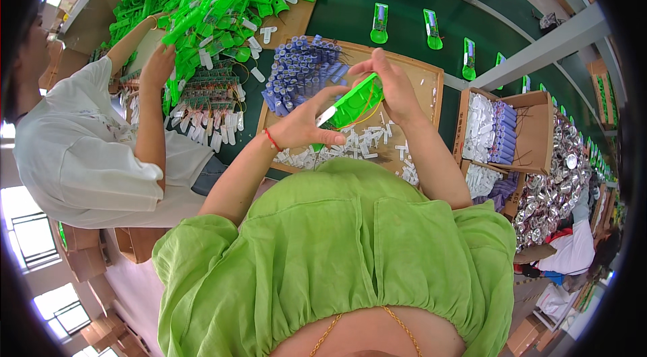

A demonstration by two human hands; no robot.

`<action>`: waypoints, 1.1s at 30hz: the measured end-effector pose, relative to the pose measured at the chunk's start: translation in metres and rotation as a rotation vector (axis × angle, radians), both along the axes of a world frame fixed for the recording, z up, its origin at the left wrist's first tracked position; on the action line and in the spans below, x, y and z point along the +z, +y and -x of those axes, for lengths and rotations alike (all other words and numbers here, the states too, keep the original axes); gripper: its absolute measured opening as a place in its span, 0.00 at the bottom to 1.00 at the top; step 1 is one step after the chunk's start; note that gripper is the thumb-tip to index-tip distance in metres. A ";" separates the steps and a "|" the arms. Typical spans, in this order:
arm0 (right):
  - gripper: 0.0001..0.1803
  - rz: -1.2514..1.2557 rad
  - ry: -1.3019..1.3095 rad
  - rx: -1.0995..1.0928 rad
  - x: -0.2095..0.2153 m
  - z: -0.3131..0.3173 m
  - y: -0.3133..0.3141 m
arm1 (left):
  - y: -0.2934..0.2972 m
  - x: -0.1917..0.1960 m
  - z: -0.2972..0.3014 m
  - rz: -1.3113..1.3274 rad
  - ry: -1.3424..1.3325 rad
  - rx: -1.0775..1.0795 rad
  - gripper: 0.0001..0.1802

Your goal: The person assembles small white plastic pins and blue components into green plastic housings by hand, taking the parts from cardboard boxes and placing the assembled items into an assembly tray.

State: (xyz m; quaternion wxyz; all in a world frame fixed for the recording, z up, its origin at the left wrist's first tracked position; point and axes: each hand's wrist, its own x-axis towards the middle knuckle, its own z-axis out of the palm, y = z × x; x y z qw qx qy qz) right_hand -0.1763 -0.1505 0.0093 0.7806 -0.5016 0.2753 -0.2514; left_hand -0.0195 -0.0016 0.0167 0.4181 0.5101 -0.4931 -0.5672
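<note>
**Op:** While I hold the green plastic casing [352, 106] over the shallow wooden tray [431, 77], I judge that I am in the fitting step: something is being seated in its open side. My left hand [304, 126] is curled about the near end of the casing, thumb laid along its edge. My right hand [389, 82] is closed over the far end from above, fingers pressing down.

**Obs:** Where is it against the parts?

**Op:** Raised, clear of the tray, held between both hands. Thin yellow wires trail from it near my right palm. Left and far of it lies the heap of blue cylindrical cells [301, 71]; below it, near me, the scatter of small white plastic pieces [364, 145].

**Obs:** Next move?

**Op:** As I judge it, a steady left grip while the right fingertips press the insert home without pinching the wires. I cannot tell whether it is seated yet; my fingers hide it.

**Obs:** And the neighbour?

**Op:** A person in white on my left, hands in the pile of green casings [216, 0], well apart from mine.
</note>
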 end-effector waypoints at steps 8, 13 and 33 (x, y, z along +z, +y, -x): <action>0.33 0.128 0.134 0.077 -0.003 0.008 0.015 | 0.006 -0.003 -0.001 -0.159 -0.019 -0.063 0.53; 0.32 0.049 -0.003 -0.192 0.000 -0.002 0.008 | 0.004 -0.010 0.000 -0.005 0.053 -0.048 0.54; 0.09 0.978 0.230 -0.270 -0.051 -0.027 0.078 | -0.005 -0.047 0.010 -0.007 0.109 0.527 0.21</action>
